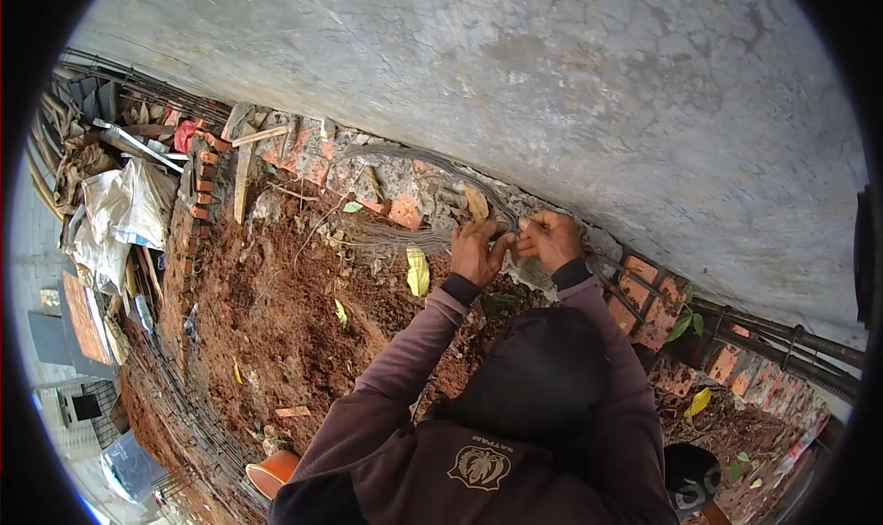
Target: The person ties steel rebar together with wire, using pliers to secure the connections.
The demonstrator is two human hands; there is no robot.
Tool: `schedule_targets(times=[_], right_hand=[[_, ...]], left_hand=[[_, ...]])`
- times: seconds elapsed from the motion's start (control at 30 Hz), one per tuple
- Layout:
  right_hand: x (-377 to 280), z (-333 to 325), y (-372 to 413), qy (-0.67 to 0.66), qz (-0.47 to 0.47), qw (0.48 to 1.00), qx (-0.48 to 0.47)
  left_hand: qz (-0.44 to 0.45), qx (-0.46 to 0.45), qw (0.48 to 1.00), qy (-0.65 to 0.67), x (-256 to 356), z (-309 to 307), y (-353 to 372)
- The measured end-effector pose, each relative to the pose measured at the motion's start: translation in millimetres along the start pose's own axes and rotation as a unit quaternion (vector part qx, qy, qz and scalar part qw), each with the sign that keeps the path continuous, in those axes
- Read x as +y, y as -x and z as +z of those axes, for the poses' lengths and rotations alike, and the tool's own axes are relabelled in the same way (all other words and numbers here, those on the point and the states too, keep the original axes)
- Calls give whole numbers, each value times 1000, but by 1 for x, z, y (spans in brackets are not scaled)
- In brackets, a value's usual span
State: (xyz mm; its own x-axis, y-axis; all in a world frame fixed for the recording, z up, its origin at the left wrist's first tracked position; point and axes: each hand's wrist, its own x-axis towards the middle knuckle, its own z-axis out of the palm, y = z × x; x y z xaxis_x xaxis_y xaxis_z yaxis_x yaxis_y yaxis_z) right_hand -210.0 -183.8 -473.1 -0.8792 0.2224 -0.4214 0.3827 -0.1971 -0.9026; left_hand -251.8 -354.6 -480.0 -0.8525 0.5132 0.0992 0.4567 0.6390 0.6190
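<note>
Head view, wire coil [430, 163] gripped in left hand [476, 250], right hand [550, 238]

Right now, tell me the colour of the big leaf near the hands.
Yellow. The leaf lies on red-brown soil beside the wire bundle; head view shows it best.

There are 2 grips, 1 left grip [478, 249] and 1 right grip [552, 240]. They both pinch 1 bundle of wire [414, 194]. 4 yellow leaves [418, 270] lie on the red dirt. There is 1 loose green leaf [352, 207] and 1 little green plant [685, 323]. There are 2 wooden sticks [242, 180], 1 orange pot [273, 470], 1 white sack [120, 212] and 1 big grey wall [552, 74]. The bricks [405, 210] are too many to count.
</note>
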Motion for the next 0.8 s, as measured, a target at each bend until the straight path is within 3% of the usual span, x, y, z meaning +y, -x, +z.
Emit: schedule_targets(times=[0.23,0.43,0.8], right_hand=[[13,-17,4,-149,25,986,-63],[17,-16,5,-330,71,931,-140],[-6,-15,12,-261,13,954,-147]], left_hand=[[-30,30,998,54,8,-1,-2],[-20,40,998,35,4,2,0],[-20,45,997,58,7,-8,1]])
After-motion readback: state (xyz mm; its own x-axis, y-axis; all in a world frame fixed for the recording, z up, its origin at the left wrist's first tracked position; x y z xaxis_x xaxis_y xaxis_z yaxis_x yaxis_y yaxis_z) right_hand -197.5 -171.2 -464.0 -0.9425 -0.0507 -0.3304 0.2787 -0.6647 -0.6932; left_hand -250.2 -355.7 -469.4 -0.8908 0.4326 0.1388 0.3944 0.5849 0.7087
